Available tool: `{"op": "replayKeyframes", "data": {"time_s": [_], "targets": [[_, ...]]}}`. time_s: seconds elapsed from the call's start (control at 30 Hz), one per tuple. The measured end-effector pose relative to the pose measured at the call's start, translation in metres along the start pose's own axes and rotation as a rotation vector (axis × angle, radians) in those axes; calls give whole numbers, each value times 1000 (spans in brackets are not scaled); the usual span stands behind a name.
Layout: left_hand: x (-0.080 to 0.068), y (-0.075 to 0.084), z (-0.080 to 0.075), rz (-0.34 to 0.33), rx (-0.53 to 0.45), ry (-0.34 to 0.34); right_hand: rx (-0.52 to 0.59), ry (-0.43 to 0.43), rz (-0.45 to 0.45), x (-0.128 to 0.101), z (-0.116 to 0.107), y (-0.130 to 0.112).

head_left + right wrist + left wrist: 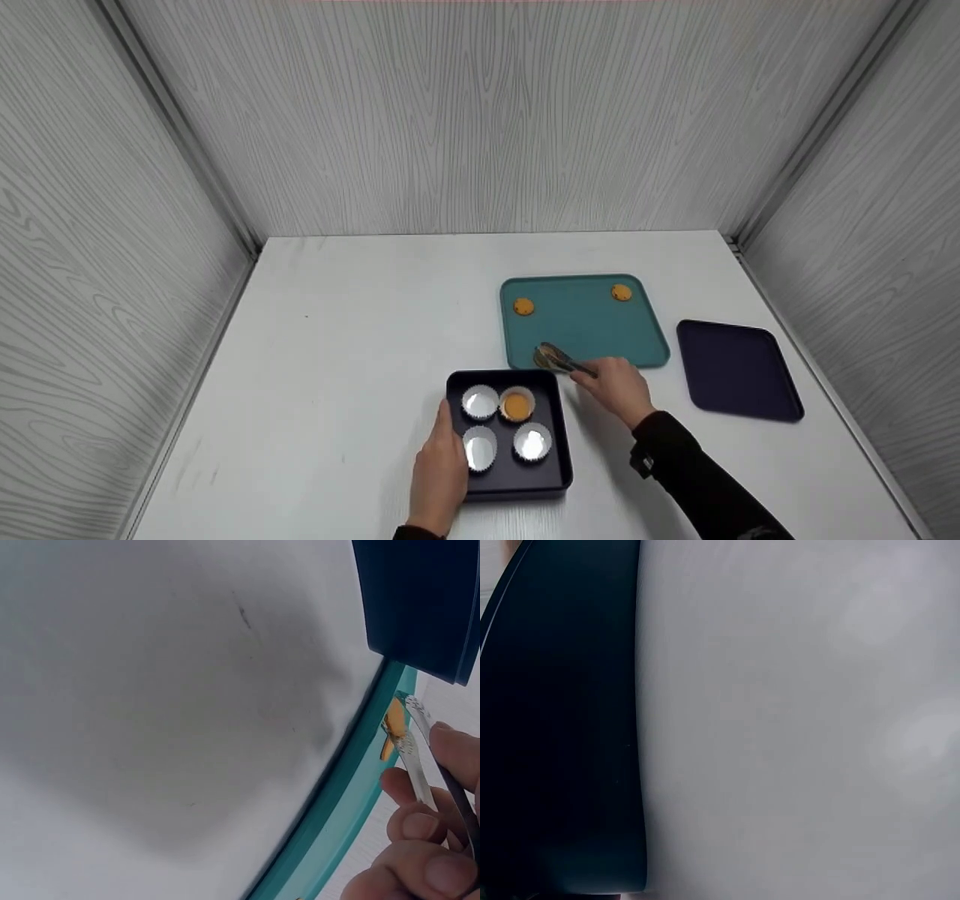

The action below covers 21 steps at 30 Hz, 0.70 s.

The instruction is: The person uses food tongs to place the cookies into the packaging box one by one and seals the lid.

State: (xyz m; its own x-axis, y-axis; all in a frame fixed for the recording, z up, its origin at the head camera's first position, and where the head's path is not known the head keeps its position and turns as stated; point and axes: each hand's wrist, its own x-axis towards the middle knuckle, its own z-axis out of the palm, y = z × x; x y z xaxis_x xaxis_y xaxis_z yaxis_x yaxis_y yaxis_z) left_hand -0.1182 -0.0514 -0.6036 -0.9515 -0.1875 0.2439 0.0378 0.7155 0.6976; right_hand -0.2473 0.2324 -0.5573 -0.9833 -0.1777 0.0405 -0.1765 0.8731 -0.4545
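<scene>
My left hand [441, 472] holds the left wall of a dark square baking pan [553, 472]; some of its fingers are hidden. Several white paper cupcake liners [480, 448] stand in the pan. The back right liner holds an orange-brown cookie [517, 407]. With my right hand [619, 390] I grip small metal tongs [571, 363]. Between the tongs' tips is a cookie [394, 720], over the near edge of a teal tray [585, 322]. Two more cookies lie on that tray, one at the left [523, 306] and one at the back right [621, 292].
A dark flat tray [739, 369] lies to the right of the teal one. The pan's back edge is close to the teal tray's near left corner. Grey wood-grain panels [480, 120] enclose the white table [337, 360] at the back and both sides.
</scene>
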Motion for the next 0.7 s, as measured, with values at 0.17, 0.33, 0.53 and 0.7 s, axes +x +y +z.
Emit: {"op": "replayKeyframes", "data": {"time_s": [0.17, 0.33, 0.53, 0.7], "targets": [[0, 0, 0, -5, -4, 0, 31, 11, -25, -2, 0, -1], [1, 0, 1, -12, -5, -4, 41, 29, -35, -4, 1, 1], [1, 0, 2, -19, -11, 1, 62, 72, -32, -6, 1, 6], [1, 0, 2, -13, -8, 2, 104, 122, -42, -7, -3, 9]]}}
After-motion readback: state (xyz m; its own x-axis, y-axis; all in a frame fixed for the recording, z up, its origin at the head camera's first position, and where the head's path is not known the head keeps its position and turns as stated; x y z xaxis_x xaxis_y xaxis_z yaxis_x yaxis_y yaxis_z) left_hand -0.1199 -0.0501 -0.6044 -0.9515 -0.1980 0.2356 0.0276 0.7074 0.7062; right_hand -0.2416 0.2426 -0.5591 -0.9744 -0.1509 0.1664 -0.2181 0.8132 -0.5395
